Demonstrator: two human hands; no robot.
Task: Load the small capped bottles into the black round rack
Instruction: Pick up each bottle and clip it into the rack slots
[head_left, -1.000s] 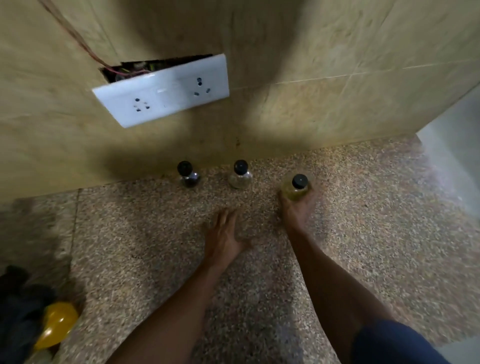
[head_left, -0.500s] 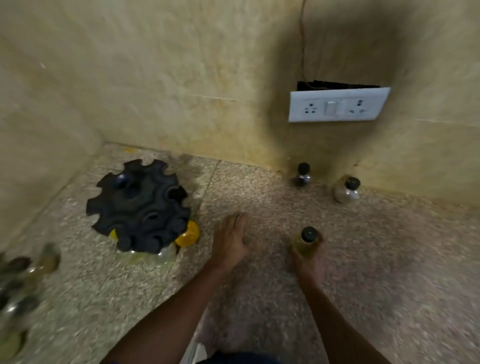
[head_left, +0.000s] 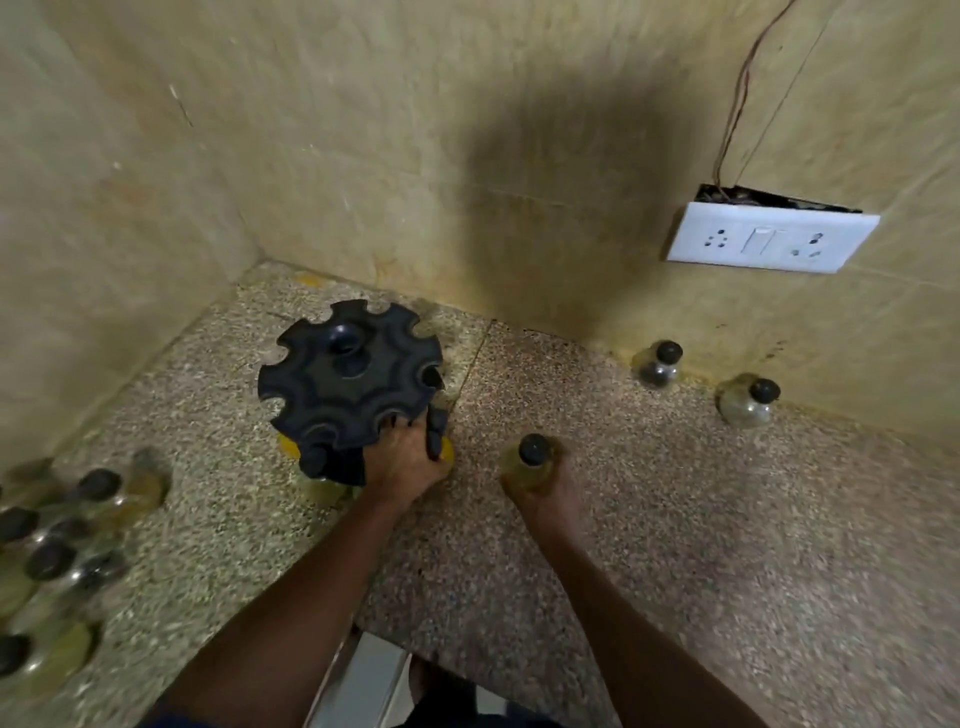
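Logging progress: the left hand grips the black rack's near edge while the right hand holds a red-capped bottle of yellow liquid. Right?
Not quite: the head view shows the cap is black, not red. The left hand does grip the black rack at its near edge, and the right hand holds the bottle of yellow liquid.

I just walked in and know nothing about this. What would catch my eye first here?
Probably the black round rack on the speckled counter near the corner, gripped at its near edge by the left hand. Just right of it, the right hand holds a small black-capped bottle of yellowish liquid. A white socket plate hangs loose on the wall.
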